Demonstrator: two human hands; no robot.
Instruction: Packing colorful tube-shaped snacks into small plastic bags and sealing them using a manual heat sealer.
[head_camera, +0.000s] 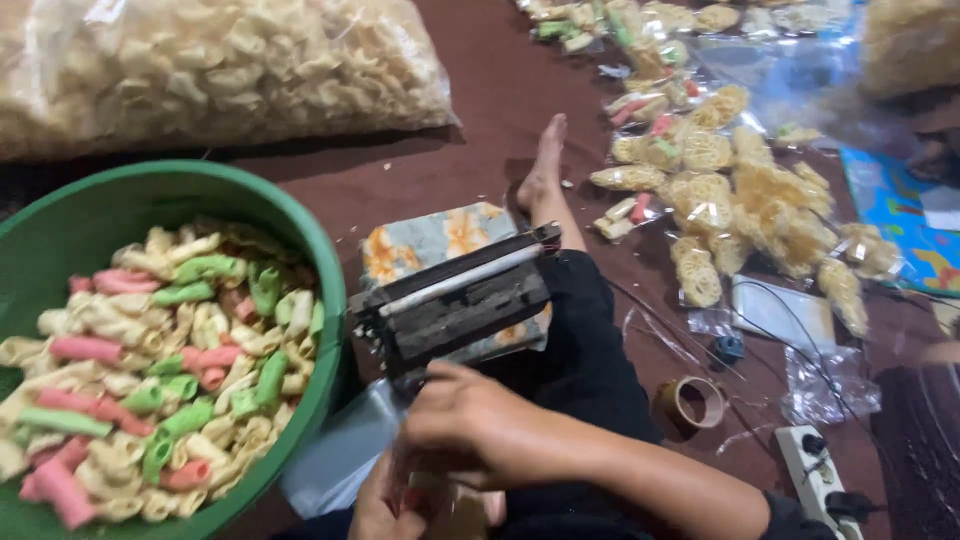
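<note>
A clear plastic bag (335, 455) is lying at the bottom centre, between the green basin (300, 225) and the person's lap, just below a dark bar-shaped sealing device (455, 305) resting on a floral cloth (430, 240). The right hand (470, 420) is curling over the bag's upper end, fingers bent and closed around it. The left hand (385, 505) is sitting beneath, partly hidden; its grip is impossible to tell. The basin is holding pink, green and cream crackers. Small filled packets (720, 200) are lying well apart on the floor, near a tape roll (690, 403).
</note>
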